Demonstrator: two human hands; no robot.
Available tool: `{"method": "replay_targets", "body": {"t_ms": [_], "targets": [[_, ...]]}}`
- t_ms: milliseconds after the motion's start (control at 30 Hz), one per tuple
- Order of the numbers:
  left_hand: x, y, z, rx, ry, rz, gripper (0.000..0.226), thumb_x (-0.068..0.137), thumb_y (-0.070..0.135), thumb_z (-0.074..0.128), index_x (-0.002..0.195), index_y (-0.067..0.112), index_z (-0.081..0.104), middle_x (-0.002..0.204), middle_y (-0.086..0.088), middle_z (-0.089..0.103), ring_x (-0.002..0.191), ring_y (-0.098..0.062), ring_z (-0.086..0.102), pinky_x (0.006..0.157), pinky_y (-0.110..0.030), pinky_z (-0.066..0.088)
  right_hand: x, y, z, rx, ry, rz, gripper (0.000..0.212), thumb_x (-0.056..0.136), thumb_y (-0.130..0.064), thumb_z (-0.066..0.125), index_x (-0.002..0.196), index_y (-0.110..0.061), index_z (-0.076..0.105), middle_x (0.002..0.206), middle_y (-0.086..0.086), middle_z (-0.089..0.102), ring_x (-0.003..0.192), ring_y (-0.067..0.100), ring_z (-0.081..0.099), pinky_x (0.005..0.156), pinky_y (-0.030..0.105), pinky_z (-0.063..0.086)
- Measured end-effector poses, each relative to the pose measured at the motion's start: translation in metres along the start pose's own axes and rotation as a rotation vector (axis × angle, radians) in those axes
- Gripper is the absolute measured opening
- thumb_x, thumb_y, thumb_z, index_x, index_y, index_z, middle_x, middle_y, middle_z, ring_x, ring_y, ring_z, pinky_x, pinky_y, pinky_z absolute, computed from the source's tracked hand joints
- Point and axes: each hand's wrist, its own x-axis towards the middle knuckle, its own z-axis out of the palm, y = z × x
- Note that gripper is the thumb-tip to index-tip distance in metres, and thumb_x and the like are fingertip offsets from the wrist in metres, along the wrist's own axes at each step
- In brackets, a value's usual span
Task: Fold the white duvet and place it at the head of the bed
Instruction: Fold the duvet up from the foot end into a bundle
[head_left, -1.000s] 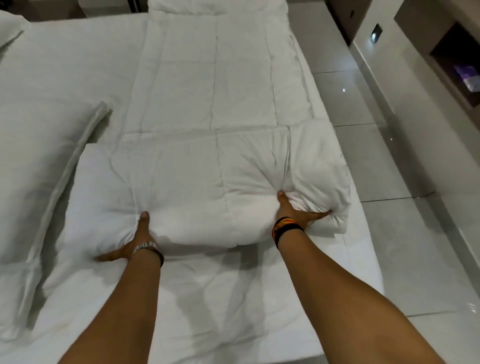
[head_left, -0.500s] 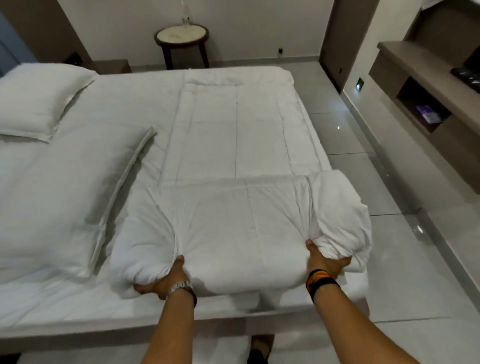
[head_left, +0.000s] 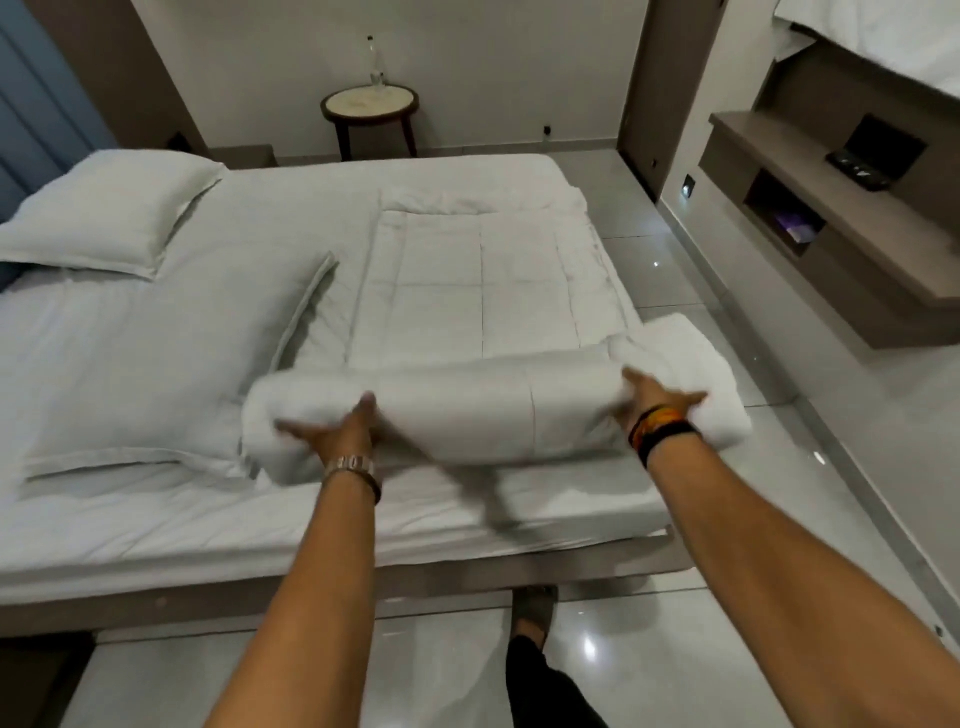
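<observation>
I see my left hand (head_left: 340, 434) and right hand (head_left: 655, 400) gripping the near fold of the white duvet (head_left: 483, 322), raised above the bed (head_left: 156, 525) by its right side. Two pillows (head_left: 109, 213) lie left. A round side table (head_left: 370, 106) with a bottle (head_left: 376, 65) stands beyond.

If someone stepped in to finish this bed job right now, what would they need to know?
Left hand: gripping the near edge of the duvet.
Right hand: gripping the same folded bundle near its right end.
Duvet: partly folded, bundle lifted at the bed's near right side; the rest lies flat beyond it.
Pillows mark the head, at left.
Left to do: finish folding, then carry it to the head of the bed.
</observation>
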Motion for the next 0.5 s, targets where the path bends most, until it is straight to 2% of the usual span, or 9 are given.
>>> {"method": "replay_targets", "body": {"t_ms": [33, 67, 100, 167, 200, 300, 367, 433, 500], "targets": [[0.008, 0.009, 0.021, 0.073, -0.197, 0.054, 0.114, 0.091, 0.003, 0.072, 0.162, 0.038, -0.01, 0.143, -0.019, 0.05, 0.112, -0.03, 0.062, 0.083, -0.04, 0.06, 0.004, -0.022, 0.024, -0.048, -0.084, -0.029, 0.097, 0.099, -0.019, 0.071, 0.169, -0.026, 0.004, 0.162, 0.009, 0.044, 0.136, 0.028, 0.053, 0.104, 0.046, 0.053], [0.013, 0.016, 0.033, 0.16, -0.315, 0.102, 0.11, 0.092, -0.002, 0.069, 0.162, 0.04, -0.005, 0.138, -0.017, 0.055, 0.104, -0.027, 0.066, 0.076, -0.034, 0.059, 0.005, -0.039, 0.042, -0.076, -0.145, -0.062, 0.102, 0.097, -0.018, 0.072, 0.168, -0.033, 0.0, 0.158, 0.007, 0.047, 0.132, 0.028, 0.054, 0.1, 0.05, 0.056], [0.019, 0.02, 0.044, 0.344, -0.371, 0.177, 0.103, 0.093, 0.002, 0.068, 0.163, 0.039, 0.002, 0.14, -0.014, 0.056, 0.108, -0.024, 0.067, 0.081, -0.033, 0.058, 0.014, -0.052, 0.057, -0.119, -0.164, -0.086, 0.107, 0.094, -0.02, 0.075, 0.167, -0.04, -0.001, 0.158, 0.004, 0.046, 0.133, 0.029, 0.054, 0.1, 0.054, 0.056], [0.038, 0.013, 0.061, 0.516, -0.411, 0.285, 0.09, 0.097, 0.016, 0.067, 0.164, 0.036, 0.011, 0.149, -0.008, 0.055, 0.126, -0.023, 0.063, 0.105, -0.045, 0.052, 0.032, -0.058, 0.076, -0.22, -0.178, -0.102, 0.105, 0.092, -0.027, 0.076, 0.166, -0.045, 0.005, 0.164, -0.001, 0.038, 0.138, 0.033, 0.05, 0.098, 0.057, 0.056], [0.047, 0.003, 0.07, 0.547, -0.41, 0.299, 0.085, 0.099, 0.021, 0.066, 0.164, 0.037, 0.013, 0.151, -0.006, 0.054, 0.131, -0.023, 0.06, 0.11, -0.05, 0.048, 0.045, -0.05, 0.08, -0.231, -0.17, -0.087, 0.101, 0.092, -0.029, 0.076, 0.167, -0.044, 0.008, 0.164, -0.003, 0.038, 0.139, 0.033, 0.048, 0.096, 0.056, 0.055], [0.082, -0.051, 0.077, 0.625, -0.271, 0.275, 0.082, 0.101, 0.037, 0.063, 0.163, 0.043, 0.011, 0.162, -0.005, 0.041, 0.143, -0.023, 0.047, 0.116, -0.046, 0.04, 0.094, 0.011, 0.084, -0.298, -0.051, -0.024, 0.097, 0.095, -0.035, 0.075, 0.168, -0.04, 0.011, 0.168, 0.001, 0.034, 0.146, 0.033, 0.042, 0.107, 0.06, 0.046], [0.113, -0.087, 0.081, 0.674, -0.128, 0.221, 0.087, 0.099, 0.049, 0.061, 0.164, 0.042, 0.003, 0.171, -0.003, 0.021, 0.153, -0.026, 0.032, 0.121, -0.045, 0.033, 0.136, 0.052, 0.087, -0.365, 0.072, 0.034, 0.106, 0.093, -0.049, 0.074, 0.168, -0.041, 0.001, 0.175, 0.006, 0.016, 0.156, 0.037, 0.026, 0.118, 0.064, 0.036], [0.15, -0.113, 0.09, 0.702, 0.037, 0.139, 0.097, 0.095, 0.059, 0.06, 0.164, 0.04, -0.005, 0.173, -0.005, 0.009, 0.155, -0.033, 0.025, 0.122, -0.053, 0.03, 0.175, 0.077, 0.092, -0.343, 0.155, 0.127, 0.117, 0.085, -0.066, 0.074, 0.164, -0.048, -0.011, 0.177, 0.008, 0.0, 0.159, 0.042, 0.017, 0.117, 0.071, 0.031], [0.185, -0.126, 0.11, 0.594, 0.194, -0.044, 0.108, 0.086, 0.074, 0.059, 0.161, 0.044, -0.013, 0.174, -0.004, 0.002, 0.155, -0.037, 0.023, 0.119, -0.063, 0.029, 0.21, 0.087, 0.109, -0.291, 0.213, 0.204, 0.133, 0.072, -0.08, 0.075, 0.16, -0.052, -0.02, 0.177, 0.008, -0.005, 0.158, 0.045, 0.019, 0.114, 0.077, 0.029]]}}
